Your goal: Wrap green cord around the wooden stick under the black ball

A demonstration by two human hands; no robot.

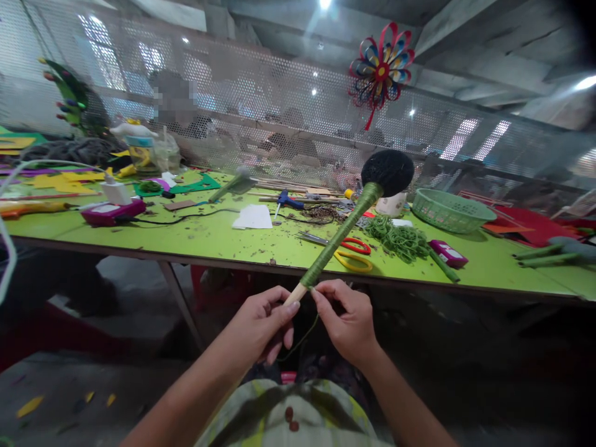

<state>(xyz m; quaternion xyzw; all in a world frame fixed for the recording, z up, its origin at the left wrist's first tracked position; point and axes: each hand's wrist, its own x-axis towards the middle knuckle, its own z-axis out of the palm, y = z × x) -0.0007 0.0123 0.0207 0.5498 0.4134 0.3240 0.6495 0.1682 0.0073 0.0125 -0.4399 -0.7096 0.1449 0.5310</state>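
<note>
My left hand (270, 320) grips the bare wooden end of a stick (294, 294). Green yarn (336, 239) is wound tightly round most of the stick, up to a round black head (388, 172) at its far end. My right hand (345, 313) is closed in a pinch on the green yarn where the winding stops, just above the bare wood. A loose strand of yarn hangs below, between the hands. The stick is held tilted, rising to the right over the table's front edge. Beyond it lie scissors (356, 253) with red and yellow handles.
The green table (209, 245) carries a heap of green yarn (395, 238), a green basket (449, 208), a blue glue gun (289, 200), white paper (252, 216) and two purple devices (113, 212). More green-wrapped sticks (547, 256) lie right. Behind stands a perforated screen (288, 105).
</note>
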